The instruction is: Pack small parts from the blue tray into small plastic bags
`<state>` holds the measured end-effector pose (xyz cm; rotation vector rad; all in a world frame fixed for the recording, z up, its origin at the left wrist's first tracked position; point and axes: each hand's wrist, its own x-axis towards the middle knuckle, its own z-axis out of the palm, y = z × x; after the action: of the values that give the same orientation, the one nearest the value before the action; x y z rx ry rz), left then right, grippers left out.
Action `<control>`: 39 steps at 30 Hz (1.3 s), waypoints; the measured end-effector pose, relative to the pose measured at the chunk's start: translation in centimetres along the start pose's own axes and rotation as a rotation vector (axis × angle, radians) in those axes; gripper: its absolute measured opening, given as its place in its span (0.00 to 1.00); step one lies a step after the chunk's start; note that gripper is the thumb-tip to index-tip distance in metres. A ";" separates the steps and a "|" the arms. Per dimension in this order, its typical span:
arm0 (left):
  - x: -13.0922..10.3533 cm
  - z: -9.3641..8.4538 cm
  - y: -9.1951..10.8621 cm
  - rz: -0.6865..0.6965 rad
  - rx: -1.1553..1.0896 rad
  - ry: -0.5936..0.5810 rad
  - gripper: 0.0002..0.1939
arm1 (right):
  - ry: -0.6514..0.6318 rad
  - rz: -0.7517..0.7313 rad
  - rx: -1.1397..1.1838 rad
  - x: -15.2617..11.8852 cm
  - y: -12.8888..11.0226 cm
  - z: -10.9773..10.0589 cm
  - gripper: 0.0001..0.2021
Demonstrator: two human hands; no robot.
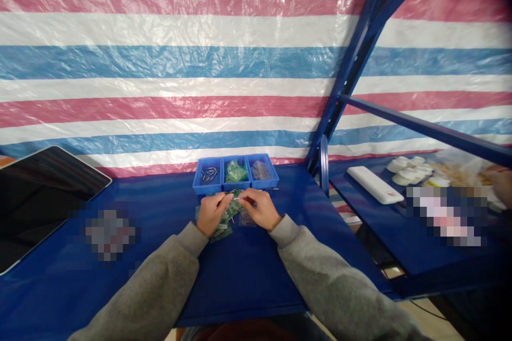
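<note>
My left hand and my right hand are close together over the table, just in front of the blue bins. Both are closed in a pinch, thumbs against fingers. A small, thin, pale piece shows at the fingertips of my right hand; its kind is too small to tell. What my left fingers pinch is hidden. Green plastic packets lie under and beside my left hand. A clear packet lies partly beneath my right hand. A thin dark rod shows along the front of the bins.
Three joined blue bins hold thin metal pieces, green packets and clear packets. At left stands a dark screen. A blue frame post rises at right; beyond it are a white box and white round parts.
</note>
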<state>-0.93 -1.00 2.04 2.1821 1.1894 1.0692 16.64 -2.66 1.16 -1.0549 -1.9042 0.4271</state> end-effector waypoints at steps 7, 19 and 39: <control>0.0 0.0 0.0 -0.006 -0.039 -0.006 0.21 | 0.034 -0.014 -0.044 0.0 0.1 0.2 0.09; 0.0 -0.4 0.6 -0.007 -0.068 0.092 0.18 | 0.009 -0.020 -0.011 0.1 -0.1 -0.1 0.11; -0.2 0.2 0.0 0.106 -0.054 0.023 0.09 | 0.136 0.097 -0.166 0.2 0.6 0.2 0.22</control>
<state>-0.82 -1.17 1.88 2.2179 1.0526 1.1582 16.74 -2.20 0.79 -1.2574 -1.7959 0.2476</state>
